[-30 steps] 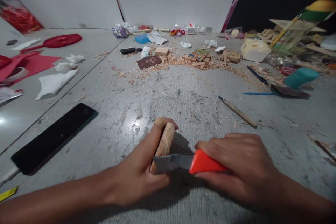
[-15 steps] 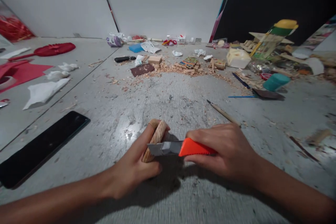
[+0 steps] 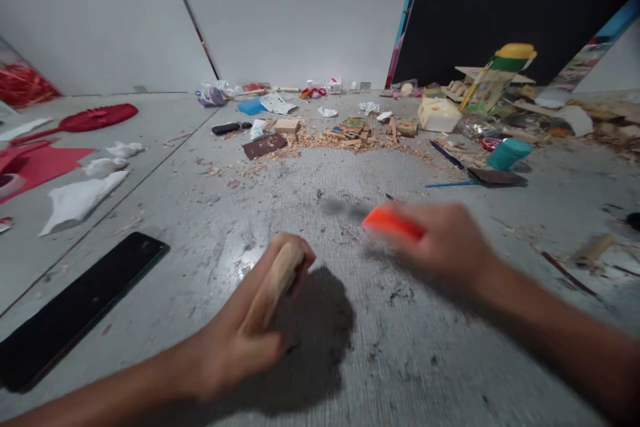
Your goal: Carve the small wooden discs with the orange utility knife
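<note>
My left hand (image 3: 240, 333) is closed around a pale piece of wood (image 3: 273, 287), which tilts upward between thumb and fingers; its lower end is hidden in the palm. Off to the right, my right hand (image 3: 445, 240) grips an orange-handled utility knife (image 3: 393, 222). The knife's blade points left and is smeared by motion. Blade and wood are apart, with bare floor between them. A dark shadow lies on the floor beside the left hand.
At the left lies a black phone (image 3: 85, 307). White tissue (image 3: 83, 200) and red cloth (image 3: 45, 163) are beyond it. Wood shavings (image 3: 325, 140) spread across the back. Toward the right back stand a teal cylinder (image 3: 509, 153) and a yellow-capped bottle (image 3: 505, 73).
My right hand has swung the knife away from the wood, forward and to the right. My left hand has shifted slightly left and tilted the wood. The view has turned a little.
</note>
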### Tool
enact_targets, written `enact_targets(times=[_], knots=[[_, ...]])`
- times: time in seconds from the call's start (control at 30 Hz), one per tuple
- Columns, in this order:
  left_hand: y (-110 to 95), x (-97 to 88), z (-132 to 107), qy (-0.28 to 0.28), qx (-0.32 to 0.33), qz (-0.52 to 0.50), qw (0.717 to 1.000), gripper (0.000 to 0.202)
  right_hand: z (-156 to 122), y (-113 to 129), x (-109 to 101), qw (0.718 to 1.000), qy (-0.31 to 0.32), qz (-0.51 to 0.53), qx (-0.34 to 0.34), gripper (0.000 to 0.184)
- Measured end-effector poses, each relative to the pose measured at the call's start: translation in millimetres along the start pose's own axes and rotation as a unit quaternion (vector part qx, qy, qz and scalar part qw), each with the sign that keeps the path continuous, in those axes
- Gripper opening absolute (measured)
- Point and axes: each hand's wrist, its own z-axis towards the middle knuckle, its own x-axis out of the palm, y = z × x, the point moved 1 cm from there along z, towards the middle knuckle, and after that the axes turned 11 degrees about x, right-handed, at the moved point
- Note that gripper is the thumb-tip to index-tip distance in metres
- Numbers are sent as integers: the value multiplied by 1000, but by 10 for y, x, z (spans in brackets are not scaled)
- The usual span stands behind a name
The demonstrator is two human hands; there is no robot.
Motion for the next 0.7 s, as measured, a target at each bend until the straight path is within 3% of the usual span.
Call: enact_targets(times=[0.07, 0.13, 0.2, 0.3, 0.43, 0.57, 0.7], knots=[[-75, -56, -30, -51, 6, -18, 999, 48, 36, -261, -140, 996, -61, -30, 60, 71], [-104, -86, -20, -76, -22, -36, 996, 48, 1, -339, -263, 992, -84, -49, 82, 65], [-94, -87, 17, -87, -30, -37, 995, 47, -85, -198, -330, 997, -48, -39, 53, 59], [-38, -52, 48, -95, -34, -26, 995, 50, -207, 234, -344, 998, 38, 30, -31, 49], [1, 17, 31, -89, -68, -12, 994, 58, -258, 663, -252, 983, 128, 96, -90, 51], [-23, 77, 34, -62, -69, -20, 995, 65, -323, 761, -94, 966, 197, 146, -86, 50], [-40, 104, 42, -56, -51, 12, 997, 57, -407, 759, 11, 959, 222, 164, -66, 48]])
